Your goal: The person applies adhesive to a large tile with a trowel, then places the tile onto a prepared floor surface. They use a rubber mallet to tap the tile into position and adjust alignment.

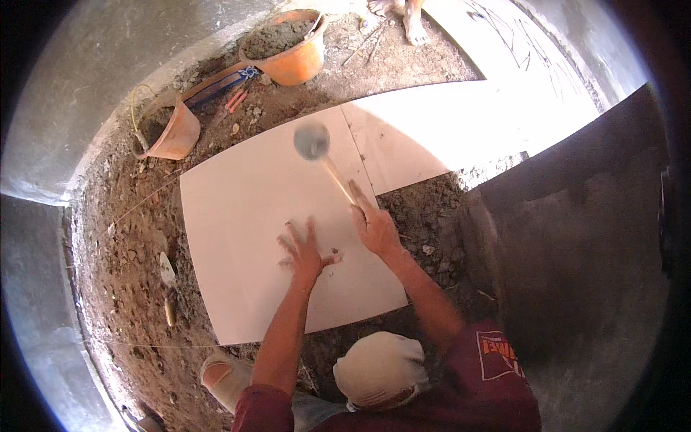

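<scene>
Head view: broad, pale tile [248,194] beneath splayed left hand [305,257]; blurred, grey-headed mallet [313,142] in right hand [376,229].

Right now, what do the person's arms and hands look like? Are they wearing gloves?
No gloves: the left hand and right hand are bare, each with slim fingers. The forearms are bare too, with no watch or cable showing. The short sleeves are dark maroon; the right one has a pale-outlined patch with orange-red print.
</scene>
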Demonstrator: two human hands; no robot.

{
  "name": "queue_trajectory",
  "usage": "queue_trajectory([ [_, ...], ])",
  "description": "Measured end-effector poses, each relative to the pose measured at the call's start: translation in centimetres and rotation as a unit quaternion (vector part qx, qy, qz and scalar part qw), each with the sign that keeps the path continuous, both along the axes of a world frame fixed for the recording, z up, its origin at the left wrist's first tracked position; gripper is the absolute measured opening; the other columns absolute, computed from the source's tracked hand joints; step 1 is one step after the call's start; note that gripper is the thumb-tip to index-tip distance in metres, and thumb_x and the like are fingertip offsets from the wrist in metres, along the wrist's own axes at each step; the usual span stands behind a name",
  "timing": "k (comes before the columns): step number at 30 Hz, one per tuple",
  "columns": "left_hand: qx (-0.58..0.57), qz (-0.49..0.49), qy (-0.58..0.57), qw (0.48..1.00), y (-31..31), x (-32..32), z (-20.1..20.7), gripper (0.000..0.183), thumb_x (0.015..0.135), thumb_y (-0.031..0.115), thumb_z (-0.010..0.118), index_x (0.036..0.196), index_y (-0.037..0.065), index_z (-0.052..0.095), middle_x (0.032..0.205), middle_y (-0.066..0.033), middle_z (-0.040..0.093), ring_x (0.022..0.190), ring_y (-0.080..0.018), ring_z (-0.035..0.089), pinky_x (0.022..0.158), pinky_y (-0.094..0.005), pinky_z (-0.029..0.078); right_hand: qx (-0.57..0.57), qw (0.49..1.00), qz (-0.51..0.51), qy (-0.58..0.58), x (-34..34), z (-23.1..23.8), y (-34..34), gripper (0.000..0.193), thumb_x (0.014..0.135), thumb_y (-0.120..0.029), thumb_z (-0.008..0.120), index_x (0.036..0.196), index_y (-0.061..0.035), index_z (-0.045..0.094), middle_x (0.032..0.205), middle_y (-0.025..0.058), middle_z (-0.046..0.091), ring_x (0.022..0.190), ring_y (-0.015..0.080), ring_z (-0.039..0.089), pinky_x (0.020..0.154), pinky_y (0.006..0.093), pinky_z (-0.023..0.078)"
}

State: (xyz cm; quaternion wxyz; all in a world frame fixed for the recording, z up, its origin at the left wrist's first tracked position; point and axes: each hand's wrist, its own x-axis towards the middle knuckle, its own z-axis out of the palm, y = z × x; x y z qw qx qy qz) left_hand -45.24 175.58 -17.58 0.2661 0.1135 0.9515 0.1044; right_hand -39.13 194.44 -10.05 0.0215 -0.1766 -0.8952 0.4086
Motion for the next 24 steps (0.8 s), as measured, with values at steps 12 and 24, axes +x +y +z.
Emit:
queue_trajectory([
  [12, 0.115, -0.221, 0.106, 0.963, -10.0, 20.1, -2.6, 0.095, 0.079, 0.050, 0.079, 0.160, 0.030, 0.034, 0.169, -0.0076, 0.027, 0.155, -0.0350, 0.024, 0.115, -0.0758, 0.015, 0.077, 0.991, 0.013, 0.107, 28.0, 2.9, -0.8, 0.053, 0.092, -0.014, 0.073, 0.142, -0.0033, 0.059, 0.120, 0.0210, 0.070, 0.103, 0.0278, 0.072, 0.087, 0.0351, 0.056],
  [24, 0.179, -0.192, 0.231, 0.937, -11.2, 20.9, -5.6, 0.066, 0.086, 0.033, 0.076, 0.148, 0.031, 0.054, 0.161, 0.0000, 0.043, 0.152, -0.0293, 0.035, 0.121, -0.0670, 0.014, 0.282, 0.907, 0.159, -0.268, 39.8, 3.4, 0.3, 0.044, 0.093, -0.026, 0.064, 0.135, -0.0398, 0.063, 0.080, 0.0059, 0.058, 0.072, 0.0294, 0.064, 0.060, 0.0465, 0.052],
])
